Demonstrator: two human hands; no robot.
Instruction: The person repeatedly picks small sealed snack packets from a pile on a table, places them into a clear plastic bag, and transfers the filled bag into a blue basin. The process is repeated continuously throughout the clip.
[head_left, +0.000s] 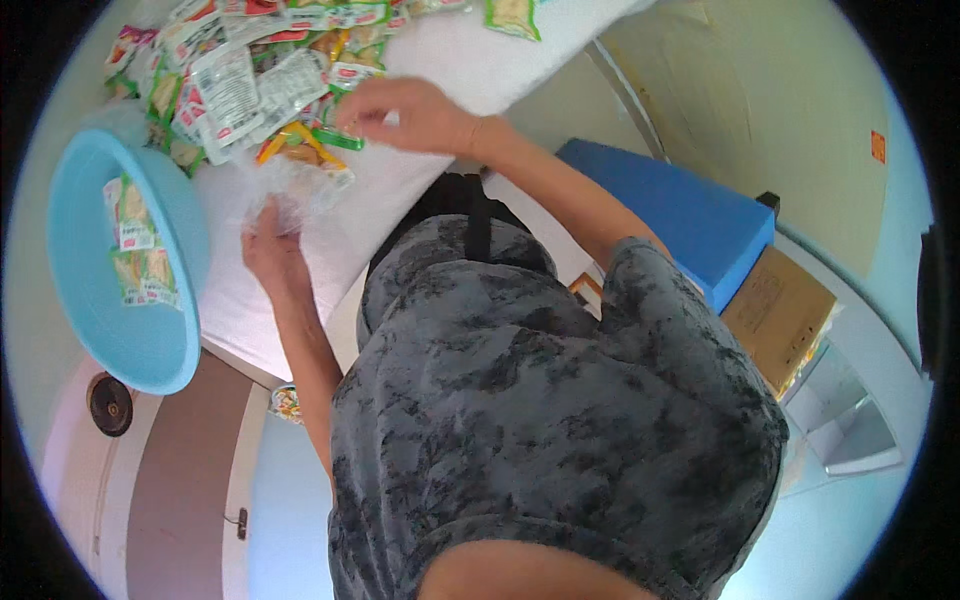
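Note:
My left hand (274, 247) holds a crumpled clear plastic bag (289, 187) in its fingertips, low over the white-covered table (232, 300). My right hand (405, 116) is bent, fingers curled, at the near right side of a heap of small printed snack packets (232, 90). Its fingertips are blurred beside a green-edged packet (337, 139); whether they grip anything is unclear. Between the hands lies a packet with yellow edges (300, 150), partly beneath the clear bag. Left of my left hand, a light blue plastic basin (90, 300) stands tilted in view, with several packets (139, 247) inside.
One green-edged packet (514, 16) lies apart at the table's far right. To my right are a blue box-shaped object (667, 210) and a brown cardboard box (780, 307). A brown door (187, 450) is at lower left, beyond the table's edge.

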